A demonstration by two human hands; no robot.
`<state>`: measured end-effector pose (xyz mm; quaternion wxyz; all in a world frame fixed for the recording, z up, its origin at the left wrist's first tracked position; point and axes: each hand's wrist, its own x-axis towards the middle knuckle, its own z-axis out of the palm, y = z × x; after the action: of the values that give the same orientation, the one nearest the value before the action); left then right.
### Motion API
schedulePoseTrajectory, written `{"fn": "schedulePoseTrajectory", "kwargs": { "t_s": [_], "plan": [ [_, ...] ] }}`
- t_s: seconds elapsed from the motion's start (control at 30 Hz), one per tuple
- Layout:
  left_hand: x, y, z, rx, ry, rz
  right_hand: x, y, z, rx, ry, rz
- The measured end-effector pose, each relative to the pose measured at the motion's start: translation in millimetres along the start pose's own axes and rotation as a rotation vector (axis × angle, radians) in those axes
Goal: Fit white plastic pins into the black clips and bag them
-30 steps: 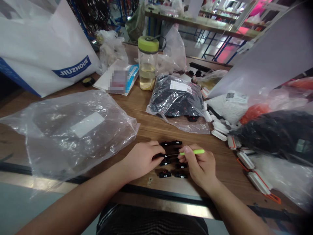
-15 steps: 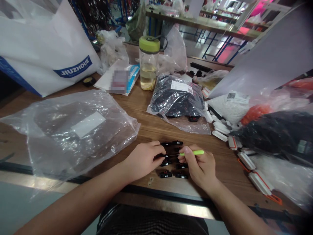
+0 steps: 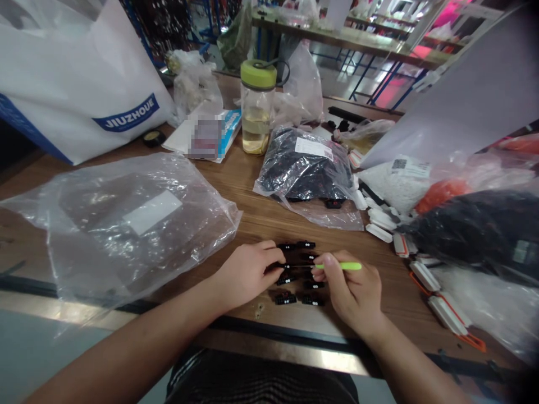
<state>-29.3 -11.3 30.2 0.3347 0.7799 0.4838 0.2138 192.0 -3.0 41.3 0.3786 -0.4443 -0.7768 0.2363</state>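
My left hand (image 3: 248, 273) is closed, its thumb and fingertips pinching a small black connector (image 3: 287, 266) against the table. In my right hand (image 3: 352, 289) is a slim tool with a lime-green handle (image 3: 344, 266), gripped like a pen. Its thin shaft points left toward the held connector; whether the tip touches it I cannot tell. More black connectors, several with white dots, lie in two rough columns around my fingers, such as one at the near left (image 3: 285, 298) and another at the near right (image 3: 312, 301). My fingers partly cover the middle ones.
A clear bag of black parts (image 3: 303, 168) lies beyond my hands. To the left is a flat clear plastic bag (image 3: 143, 224). A green-lidded bottle (image 3: 256, 109) stands behind. White pieces (image 3: 447, 314) and filled bags (image 3: 471, 230) line the right side. A white carrier bag (image 3: 80, 84) stands back left.
My right hand has moved slightly right with the green-handled tool, drawing its shaft away from my left fingertips. My left hand stays on the connector.
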Motion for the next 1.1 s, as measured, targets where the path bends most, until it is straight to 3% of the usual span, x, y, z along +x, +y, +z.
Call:
{"fn": "schedulePoseTrajectory", "kwargs": {
  "t_s": [0.6, 0.77, 0.87, 1.0, 1.1],
  "plan": [
    [1, -1, 1.2, 0.01, 0.005, -0.01, -1, 9, 3, 0.041, -0.075, 0.033],
    [0, 2, -0.1, -0.003, 0.007, -0.007, 2, 2, 2, -0.066, -0.172, -0.07],
    [0, -1, 0.8, 0.028, 0.026, -0.01, 3, 2, 1, -0.076, -0.106, -0.115],
    [0, -10, 1.1, 0.117, 0.088, -0.023, 1, 5, -3, -0.04, 0.075, -0.05],
    [-2, -11, -2.7, 0.169, 0.171, -0.017, -1, 7, -8, -0.04, 0.106, -0.042]
  ]
}}
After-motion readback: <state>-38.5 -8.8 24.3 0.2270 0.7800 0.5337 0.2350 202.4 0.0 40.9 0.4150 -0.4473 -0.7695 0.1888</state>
